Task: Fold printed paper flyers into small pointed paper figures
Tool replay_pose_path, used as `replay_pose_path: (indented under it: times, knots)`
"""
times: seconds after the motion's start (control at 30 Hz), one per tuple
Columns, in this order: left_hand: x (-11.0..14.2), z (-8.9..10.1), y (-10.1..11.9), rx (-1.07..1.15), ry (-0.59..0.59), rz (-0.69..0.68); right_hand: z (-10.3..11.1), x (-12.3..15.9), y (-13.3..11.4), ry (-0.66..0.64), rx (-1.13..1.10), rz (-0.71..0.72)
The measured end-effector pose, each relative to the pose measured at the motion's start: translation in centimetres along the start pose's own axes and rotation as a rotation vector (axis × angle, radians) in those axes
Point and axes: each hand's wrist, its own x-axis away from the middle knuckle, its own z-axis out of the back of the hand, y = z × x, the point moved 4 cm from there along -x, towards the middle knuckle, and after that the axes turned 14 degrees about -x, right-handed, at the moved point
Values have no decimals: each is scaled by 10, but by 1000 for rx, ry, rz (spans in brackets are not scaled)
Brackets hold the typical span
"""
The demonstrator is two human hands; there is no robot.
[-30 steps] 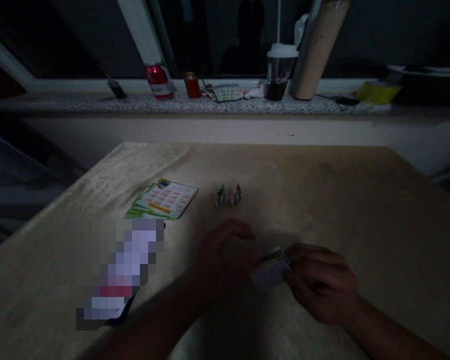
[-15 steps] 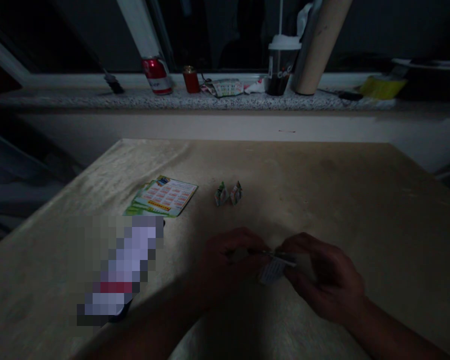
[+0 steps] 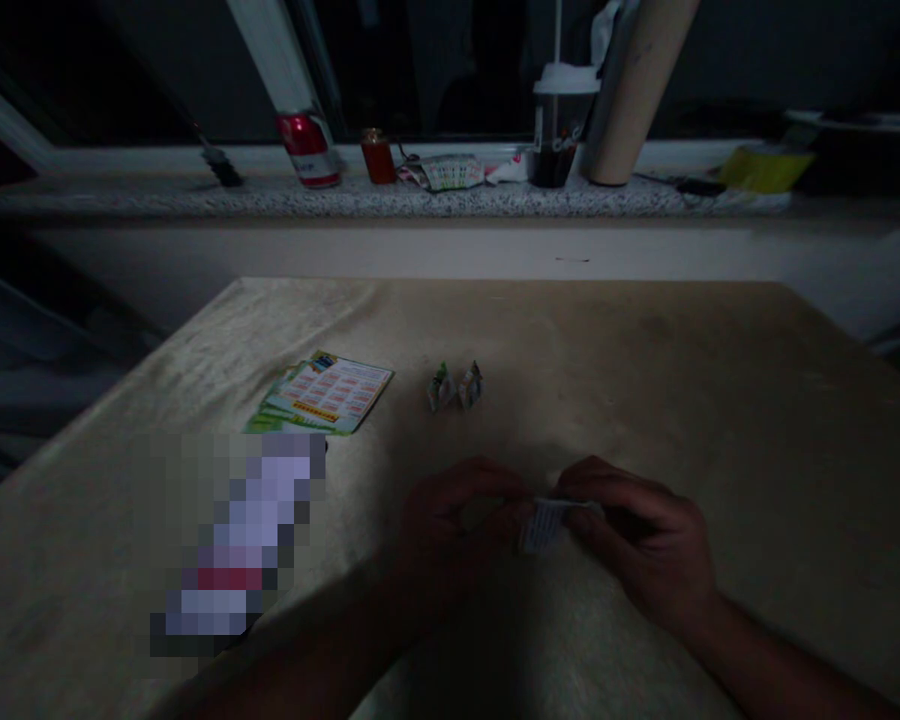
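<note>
Between my hands, just above the table, is a small piece of printed paper [image 3: 543, 526], partly covered by my fingers. My left hand [image 3: 469, 520] pinches its left side between thumb and fingertips. At its upper right, my right hand [image 3: 637, 530] grips the edge the same way. Two small folded paper shapes [image 3: 441, 388] stand side by side on the table beyond my hands. To their left lies a fanned stack of printed cards [image 3: 334, 388], green at the edges. Dim light hides the details of the paper.
A blurred-out object, perhaps a phone [image 3: 247, 530], lies on the table [image 3: 645, 350] near my left forearm. Along the windowsill [image 3: 217, 200] stand a red can [image 3: 307, 150], an orange-red jar [image 3: 378, 158], a lidded cup with a straw [image 3: 559, 130], a cardboard tube [image 3: 641, 95] and crumpled wrappers [image 3: 454, 172].
The paper has turned a little and its top edge now runs straighter between my hands. My right hand's fingers have closed in and shifted slightly left.
</note>
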Motion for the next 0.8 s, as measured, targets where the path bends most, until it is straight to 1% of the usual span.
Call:
replay_pose_path:
  times: [0.1, 0.3, 0.53, 0.8]
  knots:
    - [1, 0, 1, -34, 2, 8, 0, -2, 0, 12, 2, -5]
    - [0, 1, 8, -94, 26, -43, -1, -5, -3, 24, 17, -3]
    - [-2, 1, 8, -100, 47, -73, 1, -4, -2, 47, 19, -7]
    - [-1, 0, 6, -114, 32, -21, 0, -3, -1, 53, 4, -22]
